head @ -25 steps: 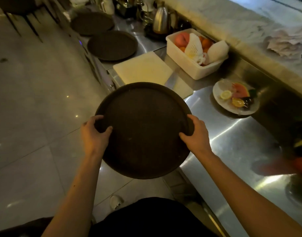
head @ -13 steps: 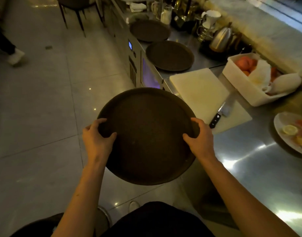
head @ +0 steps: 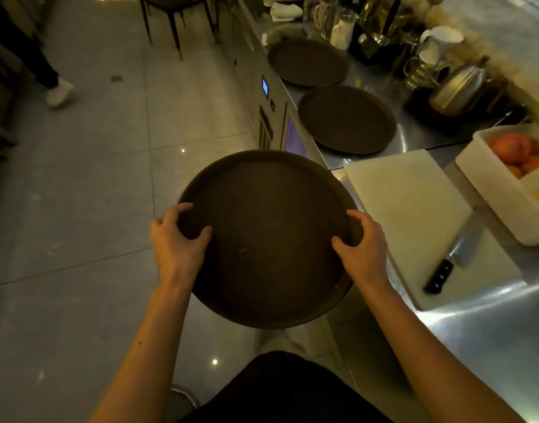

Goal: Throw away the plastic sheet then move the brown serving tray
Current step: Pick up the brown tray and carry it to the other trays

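The left hand (head: 176, 239) and right hand (head: 364, 247) gripped opposite rims of the brown serving tray (head: 268, 239), held over the floor just left of the counter (head: 491, 331).

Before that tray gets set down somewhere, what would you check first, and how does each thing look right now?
1. Both hands on the tray: ok; left hand and right hand hold opposite edges.
2. Tray bare: ok, nothing on it.
3. Clear of the counter: ok, held over the floor beside it.
4. Knife out of the path: ok, it lies on the cutting board.
5. Free landing spot: cannot tell; two more trays already lie ahead.
6. Plastic sheet thrown away: cannot tell.
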The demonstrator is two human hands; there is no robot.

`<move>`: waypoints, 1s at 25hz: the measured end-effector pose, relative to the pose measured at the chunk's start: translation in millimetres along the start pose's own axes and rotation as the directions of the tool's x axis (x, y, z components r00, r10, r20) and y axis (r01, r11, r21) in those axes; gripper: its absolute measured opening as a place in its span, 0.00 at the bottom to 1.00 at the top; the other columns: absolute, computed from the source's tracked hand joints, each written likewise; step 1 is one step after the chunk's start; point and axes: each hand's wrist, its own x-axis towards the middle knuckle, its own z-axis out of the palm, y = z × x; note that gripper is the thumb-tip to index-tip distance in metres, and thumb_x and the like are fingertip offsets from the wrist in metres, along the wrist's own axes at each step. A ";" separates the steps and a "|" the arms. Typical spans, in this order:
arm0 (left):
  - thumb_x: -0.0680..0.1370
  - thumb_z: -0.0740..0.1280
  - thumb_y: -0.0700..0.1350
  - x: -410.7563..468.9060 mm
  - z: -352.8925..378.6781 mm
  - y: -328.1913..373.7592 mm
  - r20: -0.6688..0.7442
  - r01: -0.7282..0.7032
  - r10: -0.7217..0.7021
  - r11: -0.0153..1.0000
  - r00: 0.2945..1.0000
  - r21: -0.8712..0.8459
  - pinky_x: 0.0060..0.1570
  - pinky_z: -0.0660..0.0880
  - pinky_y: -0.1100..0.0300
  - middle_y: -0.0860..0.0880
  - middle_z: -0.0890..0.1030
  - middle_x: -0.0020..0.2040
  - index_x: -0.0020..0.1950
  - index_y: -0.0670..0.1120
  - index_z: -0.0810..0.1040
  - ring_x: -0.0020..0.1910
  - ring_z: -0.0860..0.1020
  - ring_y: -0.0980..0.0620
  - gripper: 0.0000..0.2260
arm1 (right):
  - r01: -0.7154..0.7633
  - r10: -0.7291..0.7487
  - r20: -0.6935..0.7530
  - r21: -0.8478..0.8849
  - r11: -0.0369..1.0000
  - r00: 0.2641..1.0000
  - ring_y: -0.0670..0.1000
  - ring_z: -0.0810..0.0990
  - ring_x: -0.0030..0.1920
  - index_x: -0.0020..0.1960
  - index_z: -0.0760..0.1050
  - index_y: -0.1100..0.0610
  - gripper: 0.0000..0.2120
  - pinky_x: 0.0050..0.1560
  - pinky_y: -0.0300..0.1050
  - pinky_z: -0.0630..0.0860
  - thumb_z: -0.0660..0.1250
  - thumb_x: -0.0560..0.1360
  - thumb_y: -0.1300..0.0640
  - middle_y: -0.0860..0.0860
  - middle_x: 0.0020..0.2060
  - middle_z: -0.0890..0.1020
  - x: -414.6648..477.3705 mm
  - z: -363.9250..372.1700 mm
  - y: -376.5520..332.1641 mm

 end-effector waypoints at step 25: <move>0.73 0.73 0.45 308.4 234.1 145.7 0.308 -0.186 0.157 0.980 0.938 0.067 0.56 0.68 0.57 0.44 0.70 0.66 0.64 0.56 0.73 0.63 0.71 0.47 0.21 | -0.261 0.234 -0.270 -0.070 0.963 0.934 0.54 0.71 0.62 0.66 0.69 0.47 0.27 0.58 0.45 0.68 0.72 0.69 0.54 0.52 0.61 0.74 292.6 19.9 6.3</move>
